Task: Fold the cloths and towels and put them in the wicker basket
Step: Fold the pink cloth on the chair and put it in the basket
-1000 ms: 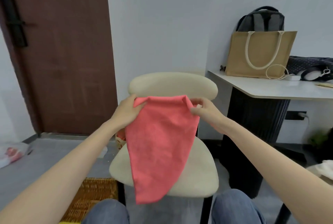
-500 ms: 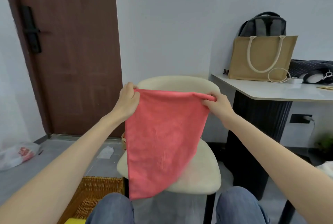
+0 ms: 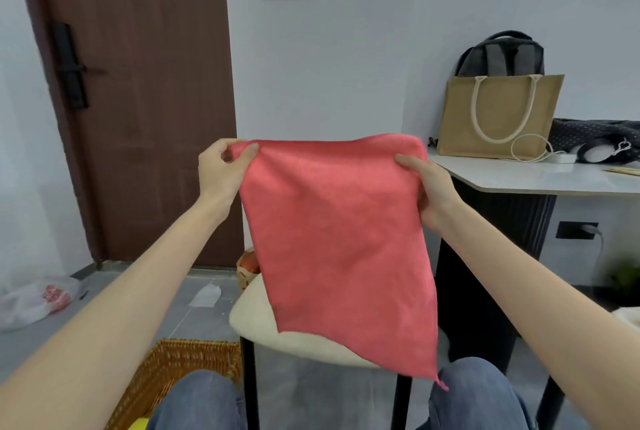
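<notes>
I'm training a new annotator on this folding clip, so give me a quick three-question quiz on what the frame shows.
1. Fill in: the left hand and right hand hold the cloth by its ___ corners.
2. Where is the basket? A) on the floor, left of the chair; B) on a shelf; C) on a bed.
3. True or false: the cloth lies folded in the basket.

Key: 1. top. 2. A. 3. False: it hangs unfolded between the hands, in front of the chair.
</notes>
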Demonstrator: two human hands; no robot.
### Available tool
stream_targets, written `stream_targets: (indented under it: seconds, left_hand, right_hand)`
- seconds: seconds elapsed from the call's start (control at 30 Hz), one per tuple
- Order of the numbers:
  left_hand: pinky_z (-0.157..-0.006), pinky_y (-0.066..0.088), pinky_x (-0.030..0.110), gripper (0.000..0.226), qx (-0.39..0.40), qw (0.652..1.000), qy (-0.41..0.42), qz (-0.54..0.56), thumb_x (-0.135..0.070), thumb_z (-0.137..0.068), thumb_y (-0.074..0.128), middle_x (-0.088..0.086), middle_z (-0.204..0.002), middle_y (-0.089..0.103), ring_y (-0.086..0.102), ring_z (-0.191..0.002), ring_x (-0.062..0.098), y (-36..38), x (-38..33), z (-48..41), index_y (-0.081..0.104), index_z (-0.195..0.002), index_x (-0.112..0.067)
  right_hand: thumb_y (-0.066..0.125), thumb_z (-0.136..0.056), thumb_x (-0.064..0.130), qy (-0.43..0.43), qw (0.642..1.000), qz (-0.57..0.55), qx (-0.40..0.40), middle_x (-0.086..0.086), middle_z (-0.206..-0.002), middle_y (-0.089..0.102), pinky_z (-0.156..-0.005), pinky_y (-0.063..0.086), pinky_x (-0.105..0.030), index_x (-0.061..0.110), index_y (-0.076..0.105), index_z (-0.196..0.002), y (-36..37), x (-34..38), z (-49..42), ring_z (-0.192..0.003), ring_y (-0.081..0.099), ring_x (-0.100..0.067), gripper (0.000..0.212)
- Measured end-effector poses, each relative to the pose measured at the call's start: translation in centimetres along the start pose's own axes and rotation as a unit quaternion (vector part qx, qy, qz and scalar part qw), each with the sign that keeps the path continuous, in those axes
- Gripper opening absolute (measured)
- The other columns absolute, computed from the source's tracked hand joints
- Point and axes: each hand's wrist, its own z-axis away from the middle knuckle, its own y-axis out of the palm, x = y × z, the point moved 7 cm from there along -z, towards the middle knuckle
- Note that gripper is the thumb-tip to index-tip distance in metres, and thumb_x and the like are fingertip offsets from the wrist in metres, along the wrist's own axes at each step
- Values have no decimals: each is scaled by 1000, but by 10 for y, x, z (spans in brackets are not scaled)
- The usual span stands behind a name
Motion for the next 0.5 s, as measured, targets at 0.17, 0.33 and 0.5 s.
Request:
stream_targets:
  seconds: [0.17, 0.33, 0.5]
  left_hand:
    - [-78, 51, 23, 22, 49, 997, -48, -25, -24, -81, 74, -8, -88, 66, 60, -83, 6, 13, 37, 5, 71, -99, -13]
    - [-82, 47, 33, 15, 83, 991, -56, -88, -26, -79, 75, -10, -81, 63, 56, -85, 13, 31, 91, 9, 72, -92, -17]
    - [-75, 44, 28, 22, 103, 980, -84, -149, -30, -77, 76, -2, -81, 64, 55, -81, 14, 49, 145, 5, 73, -94, -16]
  right_hand:
    - [80, -72, 23, -2, 996, 66, -65, -7, -108, 70, -90, 54, -42, 16, 71, -99, -23, -32, -15, -100, 66, -23, 29]
    - [76, -77, 13, 12, 989, 106, -99, -8, -100, 69, -91, 53, -41, 19, 69, -84, -40, -77, -34, -89, 64, -21, 11]
    - [76, -68, 38, 26, 958, 234, -166, 9, -93, 65, -102, 40, -38, 24, 66, -72, -63, -123, -69, -113, 46, -23, 18]
